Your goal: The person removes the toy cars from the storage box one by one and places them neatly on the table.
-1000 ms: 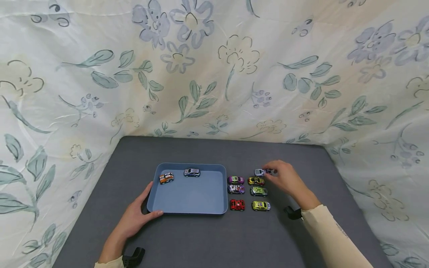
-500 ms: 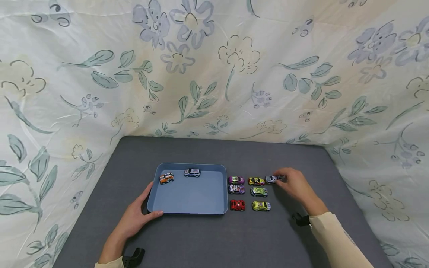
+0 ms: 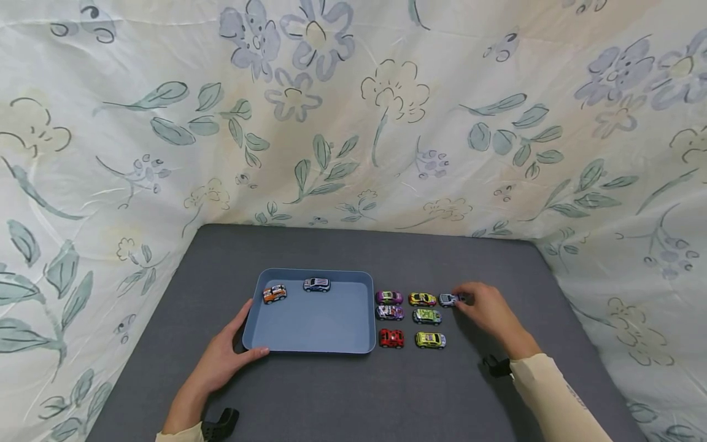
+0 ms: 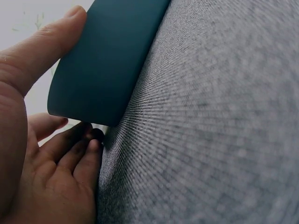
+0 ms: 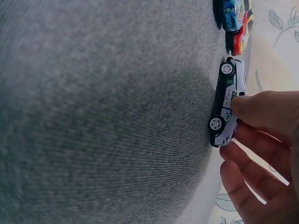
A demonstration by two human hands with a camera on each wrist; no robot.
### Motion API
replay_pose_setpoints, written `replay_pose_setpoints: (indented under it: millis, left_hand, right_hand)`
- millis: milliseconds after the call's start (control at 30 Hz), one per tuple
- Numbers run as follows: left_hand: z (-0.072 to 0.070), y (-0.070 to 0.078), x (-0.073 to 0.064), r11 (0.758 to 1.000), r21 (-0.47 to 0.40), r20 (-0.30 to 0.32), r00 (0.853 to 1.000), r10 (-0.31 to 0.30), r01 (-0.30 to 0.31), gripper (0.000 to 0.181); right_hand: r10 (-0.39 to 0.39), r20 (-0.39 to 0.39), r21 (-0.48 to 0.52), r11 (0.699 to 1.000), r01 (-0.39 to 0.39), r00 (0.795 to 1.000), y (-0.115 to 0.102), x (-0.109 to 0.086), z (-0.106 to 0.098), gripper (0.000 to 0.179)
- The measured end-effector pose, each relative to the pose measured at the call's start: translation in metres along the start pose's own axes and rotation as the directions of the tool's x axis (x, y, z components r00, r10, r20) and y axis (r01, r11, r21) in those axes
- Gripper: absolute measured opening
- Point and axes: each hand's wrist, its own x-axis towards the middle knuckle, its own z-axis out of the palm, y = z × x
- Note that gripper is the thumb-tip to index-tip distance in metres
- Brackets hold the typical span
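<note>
In the head view my right hand [image 3: 490, 313] pinches a small white toy car [image 3: 448, 299] on the table, just right of a yellow toy car [image 3: 422, 299]. The right wrist view has the thumb against the side of this white car [image 5: 229, 102]; its wheels are close to the cloth. My left hand [image 3: 221, 362] rests at the near left corner of a blue tray [image 3: 309, 352], thumb along the front wall and fingers at the left side. An orange toy car [image 3: 274, 294] and a silver toy car [image 3: 316, 285] stand inside the tray.
Right of the tray stand purple toy cars [image 3: 389, 297], a red one [image 3: 391, 338], a green one [image 3: 427, 316] and a yellow-green one [image 3: 431, 340]. Grey cloth [image 3: 331, 399] covers the table. A floral curtain [image 3: 353, 123] hangs behind and at both sides.
My right hand has brought the white toy car from behind the yellow one rightward and nearer, to the end of that row. The left hand and tray have not moved.
</note>
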Motion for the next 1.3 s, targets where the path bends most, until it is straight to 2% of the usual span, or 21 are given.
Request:
replay_pose_setpoints:
  millis: [267,433,600,733,1033,1300]
  left_hand:
    - [0.000,0.001,-0.001,1.000,0.003,-0.005,1.000,0.018,-0.018,0.114]
    - [0.000,0.001,-0.001,1.000,0.004,0.000,1.000,0.017,-0.017,0.114]
    - [0.000,0.000,0.000,1.000,0.007,0.002,1.000,0.014,-0.014,0.114]
    - [0.000,0.000,-0.001,1.000,0.002,-0.002,1.000,0.016,-0.016,0.114]
    - [0.002,0.000,0.000,1.000,-0.009,-0.004,1.000,0.017,-0.017,0.114]
    - [0.001,0.003,-0.001,1.000,-0.007,-0.009,1.000,0.010,-0.010,0.115]
  right_hand:
    - [0.023,0.021,0.005,1.000,-0.023,0.999,0.002,0.000,0.001,0.025]
    - [0.009,0.006,0.002,1.000,-0.009,1.000,-0.008,0.004,-0.005,0.034]
    - [-0.021,-0.028,0.049,0.999,0.022,0.999,-0.037,0.017,-0.013,0.039]
    - [-0.104,-0.059,0.083,0.991,0.108,0.993,-0.069,0.031,-0.014,0.037]
    - [-0.295,-0.021,0.105,0.949,0.296,0.955,-0.121,0.068,-0.002,0.037]
    - [-0.357,0.013,0.130,0.927,0.352,0.934,-0.155,0.090,0.008,0.035]
